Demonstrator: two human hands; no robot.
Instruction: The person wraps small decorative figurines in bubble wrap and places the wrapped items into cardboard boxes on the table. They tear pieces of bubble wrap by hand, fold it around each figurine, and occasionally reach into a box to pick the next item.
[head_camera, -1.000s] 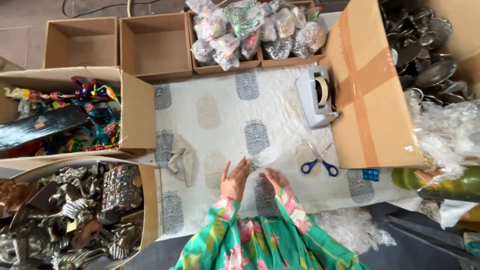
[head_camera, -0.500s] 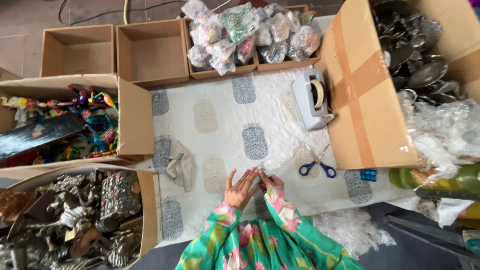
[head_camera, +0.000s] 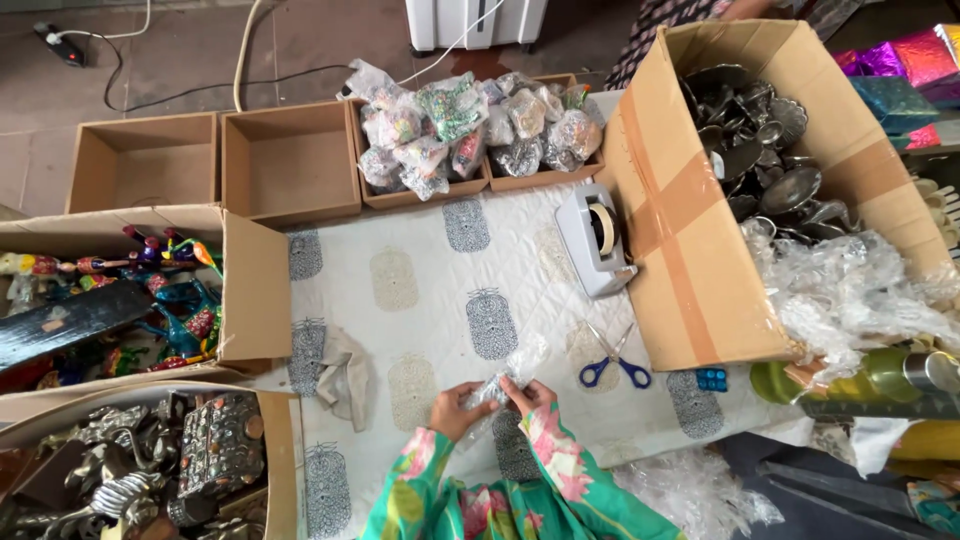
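Note:
My left hand (head_camera: 457, 408) and my right hand (head_camera: 525, 396) meet low in the middle of the view, over the white patterned cloth (head_camera: 420, 270). Both pinch a small clear plastic bag (head_camera: 505, 375) that seems to hold a small silvery object; its loose end sticks up to the right. The floral sleeves cover both forearms. Blue-handled scissors (head_camera: 612, 364) lie open just right of my right hand. A grey tape dispenser (head_camera: 596, 240) stands farther up, against the big carton.
A large taped carton (head_camera: 690, 260) of metal pieces stands at right with crumpled clear plastic (head_camera: 860, 300). Two empty boxes (head_camera: 290, 165) and boxes of bagged items (head_camera: 450, 130) line the back. Boxes of coloured figurines (head_camera: 150, 300) and metal figurines (head_camera: 150, 470) sit left. A grey rag (head_camera: 345, 375) lies nearby.
My hands have come together from flat and apart on the cloth and now hold the small plastic bag between them. The view has shifted slightly.

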